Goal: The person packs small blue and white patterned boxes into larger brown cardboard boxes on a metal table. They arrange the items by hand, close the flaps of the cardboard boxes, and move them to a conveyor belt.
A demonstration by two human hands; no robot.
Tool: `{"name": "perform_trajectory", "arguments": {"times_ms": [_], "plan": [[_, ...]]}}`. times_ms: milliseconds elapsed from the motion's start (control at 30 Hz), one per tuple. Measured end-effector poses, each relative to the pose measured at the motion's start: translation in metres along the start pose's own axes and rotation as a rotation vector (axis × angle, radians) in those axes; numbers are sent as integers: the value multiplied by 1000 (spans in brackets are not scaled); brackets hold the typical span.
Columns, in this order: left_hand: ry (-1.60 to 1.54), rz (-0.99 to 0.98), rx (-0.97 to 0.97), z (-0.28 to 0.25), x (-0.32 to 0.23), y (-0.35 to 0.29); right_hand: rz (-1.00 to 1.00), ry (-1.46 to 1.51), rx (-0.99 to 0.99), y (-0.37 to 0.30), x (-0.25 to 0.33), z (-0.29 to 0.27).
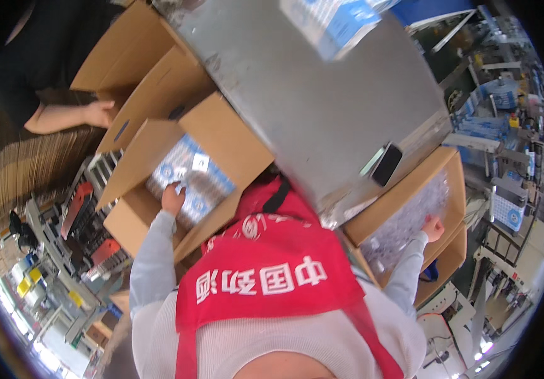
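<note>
My left hand (172, 199) reaches into an open cardboard carton (228, 132) on the left. Its fingers are a little apart on a blue-and-white pack wrapped in clear film (212, 183), with no object showing in them. A small white square (201, 162) lies on the pack near its far side. On the right, my right hand (433, 228) is closed above the near part of an open cardboard box (454, 183). Many small clear plastic pieces (404, 221) fill that box. Whatever the right fingers hold is too small to make out.
Beyond me stretches a grey metal table (322, 107) with a phone (386, 164) near its right edge and wrapped blue-and-white packs (341, 25) at the back. At far left, a co-worker's hand (100, 114) touches another open carton (158, 76). Stacked flat cardboard (32, 167) stands beside it.
</note>
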State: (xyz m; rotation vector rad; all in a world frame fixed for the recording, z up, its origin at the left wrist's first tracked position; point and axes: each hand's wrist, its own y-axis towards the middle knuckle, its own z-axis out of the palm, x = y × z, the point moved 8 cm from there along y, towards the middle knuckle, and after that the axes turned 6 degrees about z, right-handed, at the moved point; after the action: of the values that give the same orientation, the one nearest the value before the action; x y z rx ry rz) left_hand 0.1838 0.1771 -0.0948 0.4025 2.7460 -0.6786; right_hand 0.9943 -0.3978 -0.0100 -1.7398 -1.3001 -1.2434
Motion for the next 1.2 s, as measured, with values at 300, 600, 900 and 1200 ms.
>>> {"name": "perform_trajectory", "arguments": {"times_ms": [300,600,900,1200], "plan": [[-674,413,-7,-131,-306,-12,131,335,2114,-572,265,301],[132,3,-293,-147,-212,-56,-978,-802,704,-314,392,544],[105,710,-354,-199,-434,109,-1159,-619,1329,-319,346,550],[257,581,-56,-166,-479,212,-1124,-568,1013,-302,454,681]]}}
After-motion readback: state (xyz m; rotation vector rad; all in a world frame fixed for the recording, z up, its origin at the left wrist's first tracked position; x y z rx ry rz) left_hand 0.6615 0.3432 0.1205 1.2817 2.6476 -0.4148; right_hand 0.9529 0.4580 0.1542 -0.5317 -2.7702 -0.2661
